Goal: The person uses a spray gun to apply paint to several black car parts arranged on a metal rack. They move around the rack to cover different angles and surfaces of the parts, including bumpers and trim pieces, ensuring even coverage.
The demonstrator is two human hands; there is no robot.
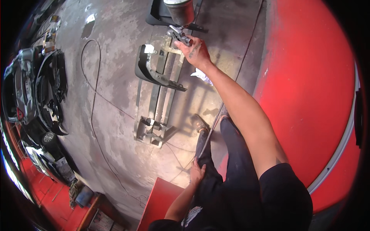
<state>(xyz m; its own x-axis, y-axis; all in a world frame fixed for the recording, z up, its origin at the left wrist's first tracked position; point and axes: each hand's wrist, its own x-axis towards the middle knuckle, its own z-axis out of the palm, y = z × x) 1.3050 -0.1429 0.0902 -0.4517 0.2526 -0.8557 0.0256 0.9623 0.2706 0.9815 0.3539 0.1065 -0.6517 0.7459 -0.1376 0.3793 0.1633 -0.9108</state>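
My right hand (198, 54) is wrapped round a spray gun (179, 34), held out at arm's length. A grey metal cup (182, 14) sits on the gun. Below and left of it, a dark curved panel (154, 78) rests on a narrow metal stand (156, 102); a white highlight or patch shows at its upper end. Another dark panel (154, 17) lies at the far end, partly behind the cup. My left hand (197, 171) is closed round a thin hose (209, 138) beside my left thigh.
A red wall (308, 77) curves along the right side. A long hose (92, 96) loops across the stained concrete floor (115, 69). Dark car bumpers (52, 88) and other car parts stand at the left. A red panel (158, 202) is near my left forearm.
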